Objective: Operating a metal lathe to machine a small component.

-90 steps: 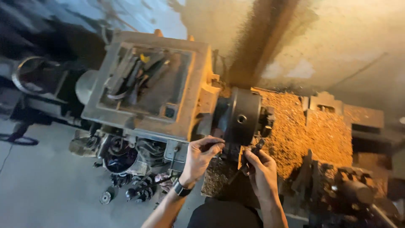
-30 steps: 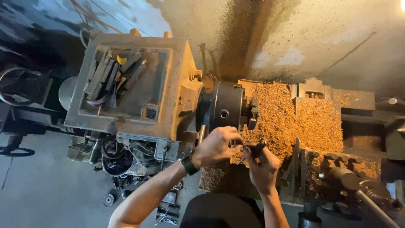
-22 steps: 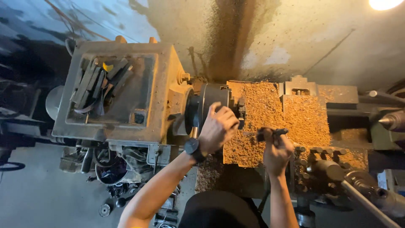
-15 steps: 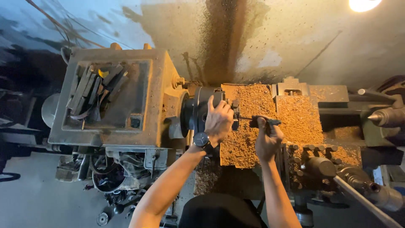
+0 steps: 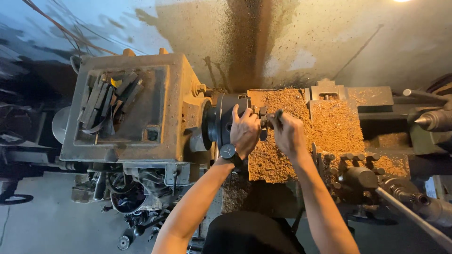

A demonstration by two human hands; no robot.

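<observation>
Resting on the dark round chuck (image 5: 221,123) of a metal lathe, the left hand (image 5: 245,130) lies with its fingers curved over the chuck's front rim, gripping it; a dark wristwatch (image 5: 229,152) sits on that wrist. The right hand (image 5: 288,134) is closed around a dark chuck key (image 5: 277,115), of which only a short tip shows above the fingers, just beside the chuck's jaw end. Both hands meet close together, nearly touching, over the chuck's right side. The chuck projects from the boxy, rust-brown headstock (image 5: 136,108), whose recessed top tray holds a loose heap of flat dark tools (image 5: 106,101) and one small yellow piece. To the right of the hands, the lathe bed (image 5: 301,136) is thickly covered with tan chips and shavings. Farther right stands the carriage with a cluster of dark knobs (image 5: 358,174) and a long lever (image 5: 409,214) angled toward the lower right corner. At the far right edge the pointed centre of the tailstock (image 5: 431,121) faces the chuck, well apart from it. Behind the machine, the wall (image 5: 263,37) carries a broad brown spatter streak.
</observation>
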